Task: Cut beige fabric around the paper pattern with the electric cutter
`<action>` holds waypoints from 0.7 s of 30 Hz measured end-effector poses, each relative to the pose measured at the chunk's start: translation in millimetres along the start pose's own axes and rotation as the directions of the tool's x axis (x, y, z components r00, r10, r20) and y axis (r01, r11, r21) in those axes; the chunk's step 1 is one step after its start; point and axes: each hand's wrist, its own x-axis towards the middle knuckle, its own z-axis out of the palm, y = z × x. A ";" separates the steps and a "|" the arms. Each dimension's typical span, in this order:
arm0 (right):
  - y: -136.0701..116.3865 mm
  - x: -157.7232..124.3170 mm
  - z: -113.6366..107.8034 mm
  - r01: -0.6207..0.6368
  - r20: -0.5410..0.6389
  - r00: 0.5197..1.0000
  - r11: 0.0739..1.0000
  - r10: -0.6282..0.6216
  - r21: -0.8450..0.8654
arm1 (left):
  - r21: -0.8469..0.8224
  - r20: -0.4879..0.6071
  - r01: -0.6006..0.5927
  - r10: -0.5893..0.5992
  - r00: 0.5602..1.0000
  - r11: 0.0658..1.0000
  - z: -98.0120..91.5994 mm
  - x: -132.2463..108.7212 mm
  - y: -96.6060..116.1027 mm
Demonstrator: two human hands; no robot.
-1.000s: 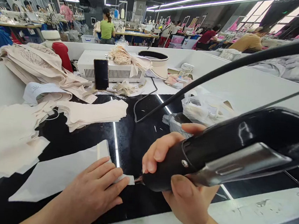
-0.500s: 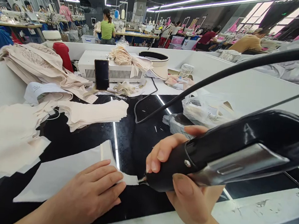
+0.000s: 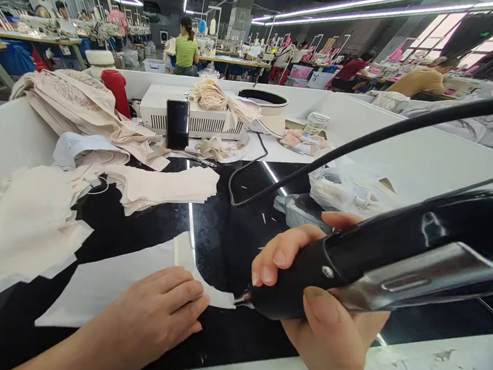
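Observation:
My left hand [image 3: 160, 307] lies flat, fingers together, pressing a white cut fabric piece [image 3: 102, 279] onto the glossy black table [image 3: 224, 235]. My right hand [image 3: 307, 284] grips a black corded hand tool [image 3: 378, 262] with a metal lever. Its small tip [image 3: 242, 298] touches the fabric's pointed right corner, just right of my left fingertips. The tool's black cable [image 3: 364, 141] arcs up and to the right.
Stacks of cream fabric pieces [image 3: 163, 186] and a larger pile [image 3: 20, 227] lie to the left. At the back stand a white box unit [image 3: 192, 116], a phone [image 3: 177, 124], a round tub [image 3: 265, 102] and plastic bags [image 3: 342, 185]. Other people sit at distant tables.
The tool and my right hand have shifted slightly right along the fabric's corner. The view has drifted, and my left hand still presses the fabric.

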 end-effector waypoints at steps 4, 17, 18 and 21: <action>5.6 4.1 9.5 0.025 -0.023 0.999 0.999 -0.024 0.043 | -0.011 -0.001 0.005 -0.005 1.000 1.000 0.7 0.1 1.3; 15.4 3.2 19.6 -0.017 0.047 0.999 0.999 0.015 0.046 | -0.013 -0.004 0.011 -0.011 1.000 1.000 1.6 1.1 5.1; 14.3 3.3 18.9 -0.023 0.049 0.999 0.999 0.021 0.043 | -0.012 -0.008 0.011 -0.011 1.000 1.000 1.6 1.2 5.1; 11.6 4.5 15.1 -0.009 0.040 0.999 0.999 0.007 0.041 | -0.013 -0.002 0.013 -0.013 1.000 1.000 2.0 1.0 5.1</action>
